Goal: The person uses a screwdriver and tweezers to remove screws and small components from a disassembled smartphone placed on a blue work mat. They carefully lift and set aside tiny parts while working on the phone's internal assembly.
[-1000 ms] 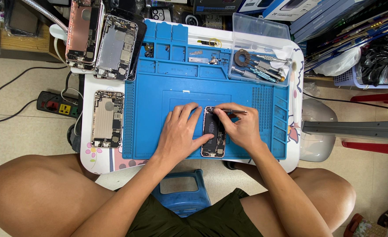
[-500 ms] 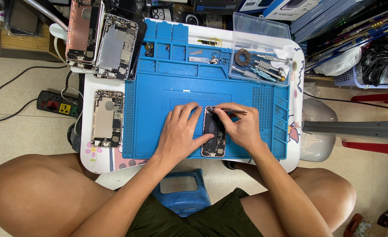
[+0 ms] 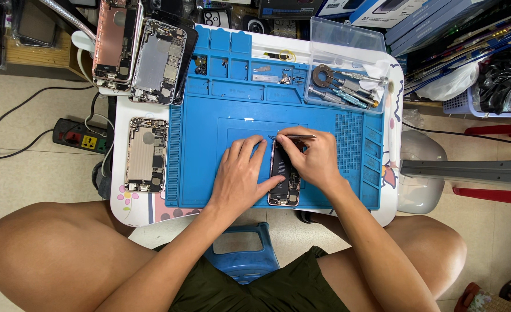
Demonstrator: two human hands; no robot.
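An opened phone body (image 3: 283,178) lies on the blue work mat (image 3: 209,150) near its front edge. My left hand (image 3: 241,176) rests flat on the mat, its thumb pressing the phone's left side. My right hand (image 3: 315,159) is closed around metal tweezers (image 3: 293,137), whose tips point left over the phone's top end. The upper part of the phone is partly hidden under my right fingers.
Three more opened phone shells lie at the left: one (image 3: 146,154) on the white table (image 3: 391,173), two (image 3: 162,60) at the back. A clear box of tools (image 3: 342,86) sits back right. A power strip (image 3: 82,136) lies on the floor left.
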